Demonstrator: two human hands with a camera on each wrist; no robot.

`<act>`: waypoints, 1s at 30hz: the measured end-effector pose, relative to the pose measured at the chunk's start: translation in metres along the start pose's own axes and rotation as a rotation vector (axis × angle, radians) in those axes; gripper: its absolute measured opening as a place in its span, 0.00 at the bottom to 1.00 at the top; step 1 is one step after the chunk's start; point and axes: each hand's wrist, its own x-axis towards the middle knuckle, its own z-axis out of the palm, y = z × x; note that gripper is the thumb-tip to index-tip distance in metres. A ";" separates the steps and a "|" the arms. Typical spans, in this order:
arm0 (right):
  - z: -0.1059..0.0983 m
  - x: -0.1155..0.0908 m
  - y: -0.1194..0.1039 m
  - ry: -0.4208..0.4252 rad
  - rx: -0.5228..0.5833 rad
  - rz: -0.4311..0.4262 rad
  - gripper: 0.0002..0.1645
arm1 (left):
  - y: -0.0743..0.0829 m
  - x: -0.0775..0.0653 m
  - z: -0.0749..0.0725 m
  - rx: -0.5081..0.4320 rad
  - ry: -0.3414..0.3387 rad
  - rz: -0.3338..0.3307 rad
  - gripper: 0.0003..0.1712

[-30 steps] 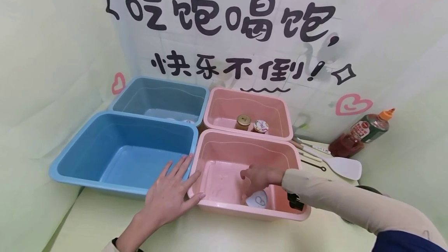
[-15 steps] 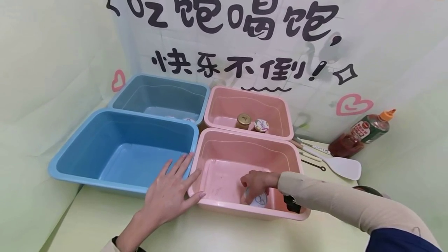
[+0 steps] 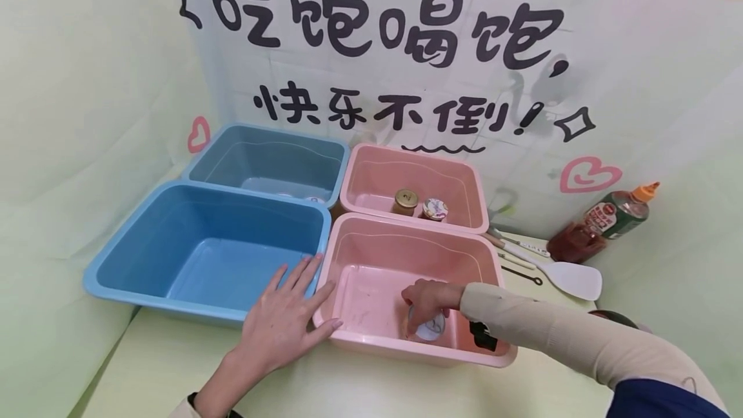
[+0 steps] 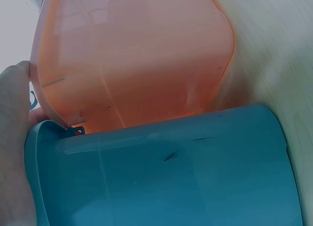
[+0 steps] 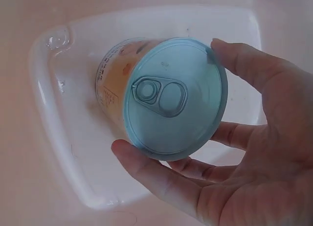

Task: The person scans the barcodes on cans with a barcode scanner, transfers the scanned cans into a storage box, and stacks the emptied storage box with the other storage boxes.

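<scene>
In the head view my right hand [image 3: 426,298] reaches down into the front pink basin [image 3: 364,302] and grips a can [image 3: 433,330]. The right wrist view shows the can [image 5: 173,101] tilted, its pull-tab lid facing the camera, with thumb and fingers around the lid end. Part of its printed label is visible on the side. My left hand [image 3: 284,318] lies with spread fingers across the adjoining rims of the front blue basin [image 3: 215,282] and the front pink one. At the left wrist view's edge, that hand [image 4: 12,138] touches the rims.
Behind stand another blue basin [image 3: 267,163] and another pink basin [image 3: 371,169]. The back pink one holds a gold-lidded jar [image 3: 405,200] and a patterned-lid jar [image 3: 435,209]. At right lie a white spatula [image 3: 574,279] and other utensils, near a sauce bottle [image 3: 604,221].
My right hand has lowered onto the can and closed around it; the can has shifted slightly. The left hand has stayed in place on the rims.
</scene>
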 end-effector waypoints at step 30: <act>-0.033 -0.012 0.023 0.079 0.029 -0.252 0.27 | 0.000 0.000 0.000 -0.002 -0.002 -0.004 0.39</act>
